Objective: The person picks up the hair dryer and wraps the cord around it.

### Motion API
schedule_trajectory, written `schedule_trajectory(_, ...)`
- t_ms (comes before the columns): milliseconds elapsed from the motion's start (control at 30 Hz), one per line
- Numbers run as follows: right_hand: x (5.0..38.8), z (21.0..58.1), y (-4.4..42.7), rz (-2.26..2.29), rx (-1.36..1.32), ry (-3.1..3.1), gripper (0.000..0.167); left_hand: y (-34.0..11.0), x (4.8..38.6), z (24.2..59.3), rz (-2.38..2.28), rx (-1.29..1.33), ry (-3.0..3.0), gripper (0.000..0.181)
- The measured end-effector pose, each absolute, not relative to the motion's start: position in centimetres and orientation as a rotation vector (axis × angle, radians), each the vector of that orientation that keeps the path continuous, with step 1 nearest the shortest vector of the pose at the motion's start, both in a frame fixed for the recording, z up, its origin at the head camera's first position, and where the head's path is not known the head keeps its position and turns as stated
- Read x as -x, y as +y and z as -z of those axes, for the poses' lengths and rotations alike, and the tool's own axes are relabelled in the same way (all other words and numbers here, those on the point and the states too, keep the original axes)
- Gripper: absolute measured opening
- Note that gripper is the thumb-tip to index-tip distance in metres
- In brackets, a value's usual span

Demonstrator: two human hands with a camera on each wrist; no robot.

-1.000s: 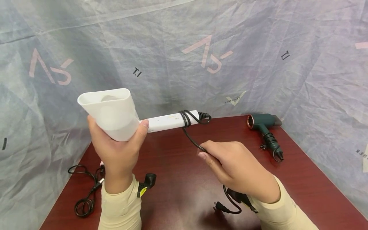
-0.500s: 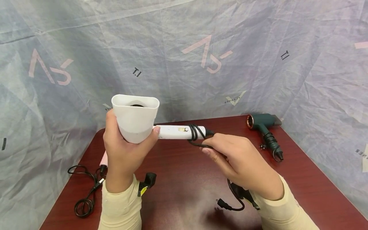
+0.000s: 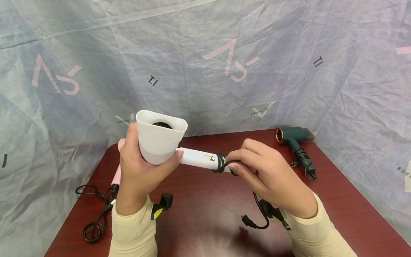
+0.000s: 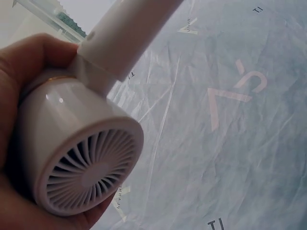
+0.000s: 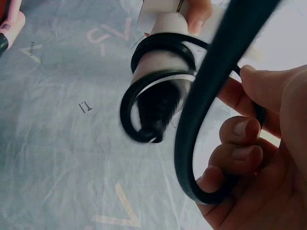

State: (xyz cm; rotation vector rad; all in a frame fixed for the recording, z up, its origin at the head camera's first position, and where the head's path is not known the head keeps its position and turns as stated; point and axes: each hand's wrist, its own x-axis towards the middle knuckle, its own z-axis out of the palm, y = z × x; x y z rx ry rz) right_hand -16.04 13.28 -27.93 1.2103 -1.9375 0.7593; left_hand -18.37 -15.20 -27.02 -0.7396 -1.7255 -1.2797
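A white hair dryer (image 3: 158, 144) is held above the table, its wide nozzle opening facing up and its handle (image 3: 196, 158) pointing right. My left hand (image 3: 141, 171) grips the dryer's head, thumb near the handle joint; the left wrist view shows the round vented back (image 4: 96, 167) of the head. A black power cord (image 5: 163, 45) loops several times round the handle's end. My right hand (image 3: 269, 171) pinches this cord between thumb and fingers beside the handle end. Below that hand dangles the cord's free end with a two-pin plug (image 3: 248, 221).
On the dark red table (image 3: 199, 210), a green hair dryer (image 3: 293, 137) with its cord wrapped lies at the back right. A pink hair dryer (image 3: 117, 175) sits at the left, partly hidden by my left hand, its black cord (image 3: 96, 228) trailing forward. Grey printed sheeting (image 3: 192, 71) hangs behind.
The white dryer has shifted right and slightly down, its handle now sloping down to the right. My right hand has brought the cord up close against the handle's end, and the wraps look tighter.
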Motion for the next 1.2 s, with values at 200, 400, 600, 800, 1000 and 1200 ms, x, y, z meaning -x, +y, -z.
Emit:
schedule_trajectory(200,16.0,28.0,13.3,-0.813,-1.219,-1.944,0.012,-14.8,17.1,26.2,1.398,0.777,-1.735,0.061)
schedule_trajectory(400,16.1,27.9,13.3,-0.864,-1.252,-1.958,0.016,-15.2,17.3,26.7,1.494,0.815,-1.725,0.065)
schedule_trajectory(600,16.4,28.3,13.3,-0.913,-1.298,-2.008,0.022,-15.7,17.9,27.7,1.560,0.884,-1.667,0.065)
schedule_trajectory(800,16.9,29.0,13.1,-0.960,-1.353,-2.039,0.019,-15.4,17.8,27.5,1.684,1.013,-1.565,0.063)
schedule_trajectory(1000,17.1,29.4,13.0,-1.040,-1.375,-2.134,0.028,-15.1,17.9,27.2,1.734,1.046,-1.476,0.062)
schedule_trajectory(1200,17.0,29.5,12.7,-1.275,-1.438,-2.180,0.034,-14.8,17.8,27.3,1.913,0.982,-1.311,0.065)
